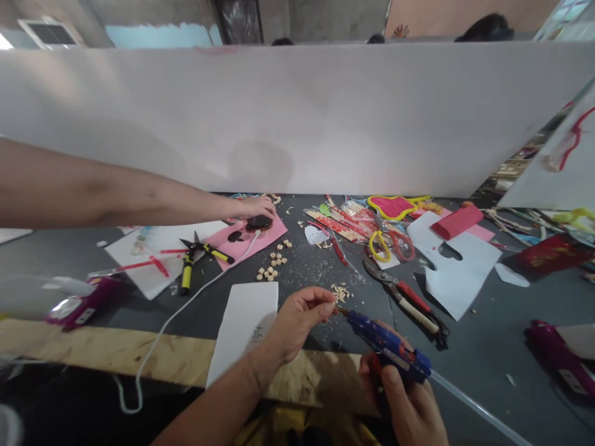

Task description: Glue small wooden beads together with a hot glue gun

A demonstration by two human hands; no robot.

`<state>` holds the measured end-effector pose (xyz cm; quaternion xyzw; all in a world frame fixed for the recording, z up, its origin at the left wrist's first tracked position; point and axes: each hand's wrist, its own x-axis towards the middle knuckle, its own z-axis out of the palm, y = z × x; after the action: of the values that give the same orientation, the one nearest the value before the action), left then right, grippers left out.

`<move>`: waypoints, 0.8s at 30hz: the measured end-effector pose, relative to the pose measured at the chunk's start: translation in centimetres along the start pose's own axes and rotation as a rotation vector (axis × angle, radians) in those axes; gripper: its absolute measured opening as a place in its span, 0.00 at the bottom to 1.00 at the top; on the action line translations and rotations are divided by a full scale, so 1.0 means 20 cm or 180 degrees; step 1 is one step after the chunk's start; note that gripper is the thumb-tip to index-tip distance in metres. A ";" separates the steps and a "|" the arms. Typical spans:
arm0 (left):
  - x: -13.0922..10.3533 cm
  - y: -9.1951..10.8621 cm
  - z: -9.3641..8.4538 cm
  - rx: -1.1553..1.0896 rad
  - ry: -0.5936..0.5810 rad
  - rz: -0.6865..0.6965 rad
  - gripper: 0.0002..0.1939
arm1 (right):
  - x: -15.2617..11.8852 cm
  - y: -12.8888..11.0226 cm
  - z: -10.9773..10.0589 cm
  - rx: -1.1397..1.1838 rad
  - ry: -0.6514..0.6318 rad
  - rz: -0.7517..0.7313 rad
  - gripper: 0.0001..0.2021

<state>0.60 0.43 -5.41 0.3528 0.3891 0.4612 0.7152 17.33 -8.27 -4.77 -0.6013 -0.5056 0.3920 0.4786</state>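
My right hand is wrapped round the handle of a blue glue gun, and a long clear glue stick trails from its back end. My left hand is closed in a pinch right at the gun's nozzle; whatever its fingertips hold is too small to make out. Just beyond those fingertips lies a pile of small pale pieces. A torn white foam board with handwriting lies beside my left forearm. Small knobbly beige clusters sit farther back on the dark table.
Another person's hand reaches in from the left onto a dark rounded object with a white cord. Pliers, pruning shears, scissors, cut white paper and purple hair-dryer-like tools lie around. A white panel stands behind.
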 end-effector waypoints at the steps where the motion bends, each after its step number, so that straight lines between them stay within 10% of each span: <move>1: 0.00 0.00 0.00 -0.0016 -0.0006 0.0008 0.08 | 0.00 -0.01 0.01 0.0067 -0.0064 0.0091 0.18; 24: -0.02 0.01 -0.01 0.0042 -0.0026 0.0098 0.09 | -0.03 -0.04 0.04 0.0212 -0.0004 0.0339 0.20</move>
<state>0.28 0.20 -5.15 0.3653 0.3837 0.4681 0.7073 16.19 -8.64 -4.15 -0.6108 -0.4600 0.4340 0.4765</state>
